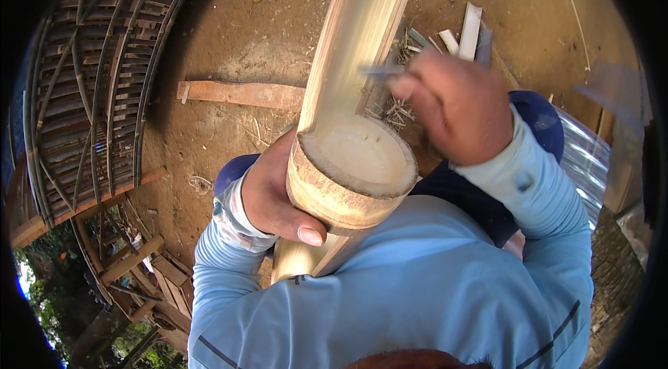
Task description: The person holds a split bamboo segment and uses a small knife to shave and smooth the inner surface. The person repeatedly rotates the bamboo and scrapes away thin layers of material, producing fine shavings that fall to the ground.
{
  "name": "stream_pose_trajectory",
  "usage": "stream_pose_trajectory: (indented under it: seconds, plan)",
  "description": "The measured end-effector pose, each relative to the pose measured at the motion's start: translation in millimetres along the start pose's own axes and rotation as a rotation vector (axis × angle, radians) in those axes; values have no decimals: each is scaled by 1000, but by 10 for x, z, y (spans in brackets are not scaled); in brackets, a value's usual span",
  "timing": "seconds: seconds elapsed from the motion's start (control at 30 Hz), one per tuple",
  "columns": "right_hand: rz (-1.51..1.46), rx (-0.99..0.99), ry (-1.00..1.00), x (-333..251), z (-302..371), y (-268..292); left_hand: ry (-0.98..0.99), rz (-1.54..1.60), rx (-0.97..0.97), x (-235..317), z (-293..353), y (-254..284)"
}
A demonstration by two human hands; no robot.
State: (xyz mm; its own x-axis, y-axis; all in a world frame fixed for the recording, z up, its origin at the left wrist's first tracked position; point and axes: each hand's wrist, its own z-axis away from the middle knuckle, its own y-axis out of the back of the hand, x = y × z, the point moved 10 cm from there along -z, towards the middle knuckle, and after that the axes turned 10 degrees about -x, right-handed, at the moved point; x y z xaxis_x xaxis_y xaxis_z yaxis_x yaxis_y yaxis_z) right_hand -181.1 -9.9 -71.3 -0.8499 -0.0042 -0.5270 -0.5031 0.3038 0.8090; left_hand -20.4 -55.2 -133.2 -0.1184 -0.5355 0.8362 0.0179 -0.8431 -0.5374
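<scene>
A thick piece of cut bamboo (344,205) lies against my body, with a round, cup-like node in its middle. Beyond the node a long half-round wall (358,35) runs away from me, its pale hollow inner side facing up. My left hand (278,191) grips the bamboo from the left, thumb lying below the node ring. My right hand (463,108) is closed in a fist, smeared by motion, beside the right edge of the wall. From it sticks out a thin grey blade (381,71), over the hollow. Its handle is hidden in the fist.
A flat brown wooden strip (240,94) lies on the bare dirt ground. Bamboo offcuts (470,31) and shavings (396,115) are scattered past my right hand. A slatted bamboo structure (104,69) stands at left. Shiny corrugated sheet (581,160) sits at right.
</scene>
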Motion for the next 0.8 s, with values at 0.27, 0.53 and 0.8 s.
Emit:
stream_pose_trajectory:
  seconds: [0.27,0.53,0.8]
  plan:
    - [-34,-41,55,-29,59,-120,-14,-7,-20,0,-5,-16]
    - [-54,-25,115,-85,72,-120,-3,8,-26,-2,-26,-35]
    - [-40,-58,125,-53,40,-148,-48,7,-28,41,-15,-45]
